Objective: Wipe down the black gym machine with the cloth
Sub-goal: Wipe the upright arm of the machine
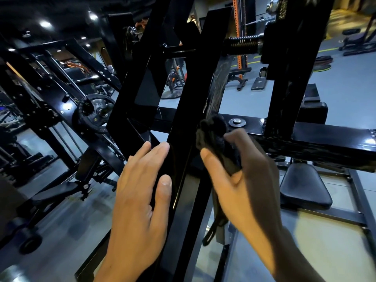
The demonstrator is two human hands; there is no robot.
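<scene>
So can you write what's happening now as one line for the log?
step: wiping frame | left hand: flat on black bar | right hand: grips black cloth against bar | done: cannot tell

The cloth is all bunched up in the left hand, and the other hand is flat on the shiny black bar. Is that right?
Not quite. The head view shows the dark cloth bunched up in the right hand, not the left. It is the left hand that lies flat, fingers straight, on the shiny black bar of the gym machine.
</scene>
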